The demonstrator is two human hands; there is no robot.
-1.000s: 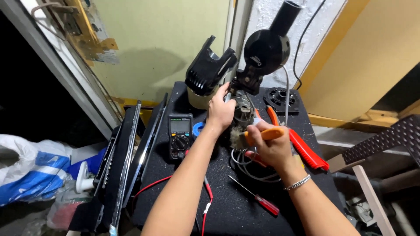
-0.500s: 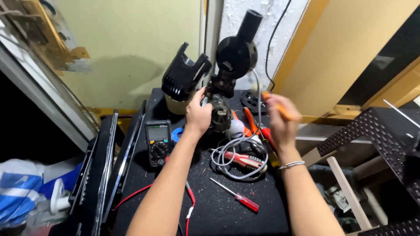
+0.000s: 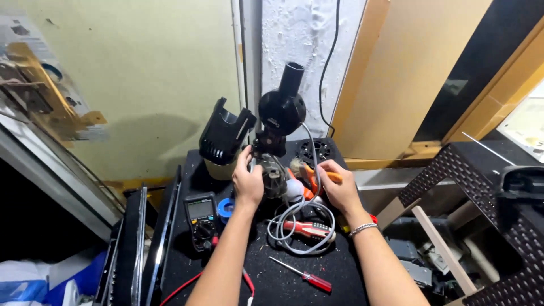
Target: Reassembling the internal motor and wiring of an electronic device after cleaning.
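While the motor assembly point(image 3: 272, 173) at the table's point(image 3: 340, 272) far edge is clamped by the left hand point(image 3: 247, 184), an orange-handled tool point(image 3: 317, 177) is gripped by the right hand point(image 3: 339, 190); the grey cord point(image 3: 300, 226) could be snagged.

Both forearms bare, reaching forward and up from the bottom edge, converging slightly toward the middle. Left hand point(image 3: 247, 180) raised at the end of a nearly straight arm, back of the hand toward the camera, fingers point(image 3: 243, 160) curled forward and closed in a grip, thumb on the inner side. Right hand point(image 3: 338, 187) level with it and well apart, wrist bent a little inward, a thin bracelet around the wrist, fingers point(image 3: 327, 166) curled closed in a grasp, knuckles up. Elbows out of view below.
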